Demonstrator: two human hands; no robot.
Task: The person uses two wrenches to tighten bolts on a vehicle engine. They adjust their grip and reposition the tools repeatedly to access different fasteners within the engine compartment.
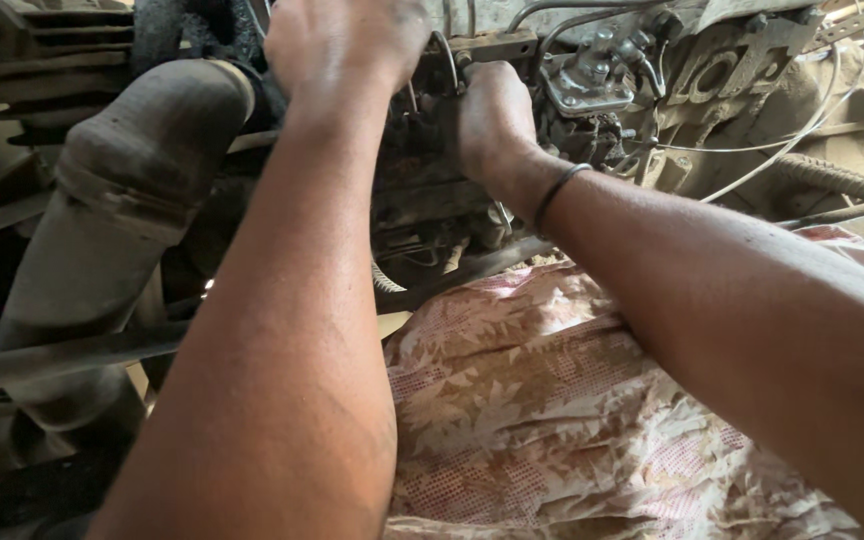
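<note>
dim, dusty engine bay, grimy rubber hose (132, 190) at left, patterned pink-and-cream cloth (552, 420) below, warm daylight at upper right

left hand (347, 40): bare, no glove, no ring to be seen; grime and dust smeared over the back and knuckles.
left forearm (282, 330): bare from wrist to the near edge, no sleeve; fine dust along it, a faint sheen where the light falls.
right hand (492, 120): bare, dark greasy smudges on the back; fingers hidden on the far side.
band (559, 190): thin black loop round the right wrist, plain, snug.
right forearm (742, 320): bare, no sleeve in view; small specks of dirt along it, broad towards the near right edge.
</note>
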